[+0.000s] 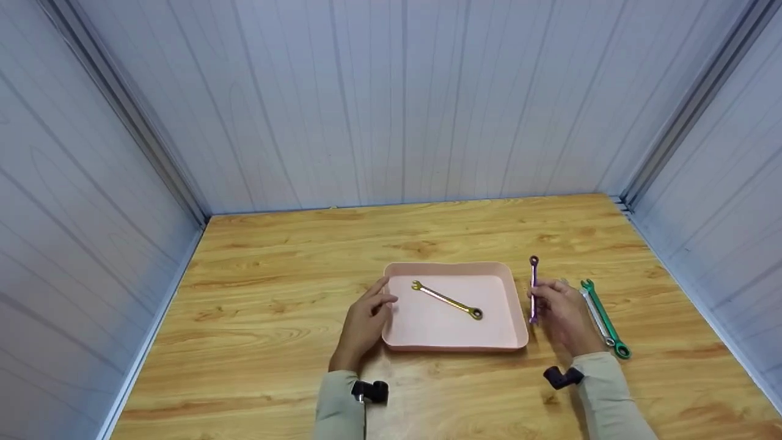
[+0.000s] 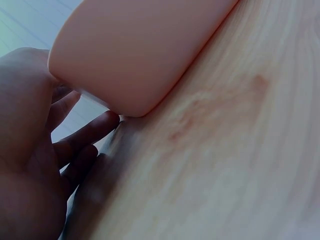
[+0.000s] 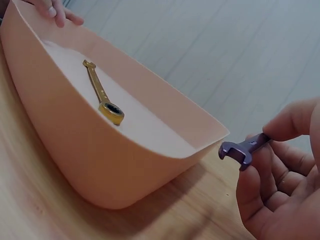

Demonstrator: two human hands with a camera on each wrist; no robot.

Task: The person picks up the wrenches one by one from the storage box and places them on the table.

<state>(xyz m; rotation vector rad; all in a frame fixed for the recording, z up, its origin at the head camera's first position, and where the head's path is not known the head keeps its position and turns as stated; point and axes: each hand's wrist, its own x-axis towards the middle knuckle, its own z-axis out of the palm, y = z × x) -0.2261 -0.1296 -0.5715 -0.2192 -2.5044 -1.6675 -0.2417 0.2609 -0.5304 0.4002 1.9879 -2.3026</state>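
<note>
A pink tray [image 1: 455, 347] lies on the wooden table. My left hand [image 1: 365, 327] holds its left side, with digits over the rim and other fingers outside the wall, as the left wrist view shows. Inside the tray lies a gold wrench [image 1: 449, 300], slanted, its ring end toward the lower right. To the right of the tray, my right hand [image 1: 565, 311] pinches a purple wrench [image 1: 534, 275] between thumb and fingers. The purple wrench's ring end points away from me; its open end [image 3: 237, 152] faces the camera in the right wrist view.
Right of my right hand, a green wrench [image 1: 605, 318] and a silver wrench [image 1: 595, 316] lie side by side on the table [image 1: 275, 293]. Pale panelled walls [image 1: 391, 110] stand behind the table and at both sides.
</note>
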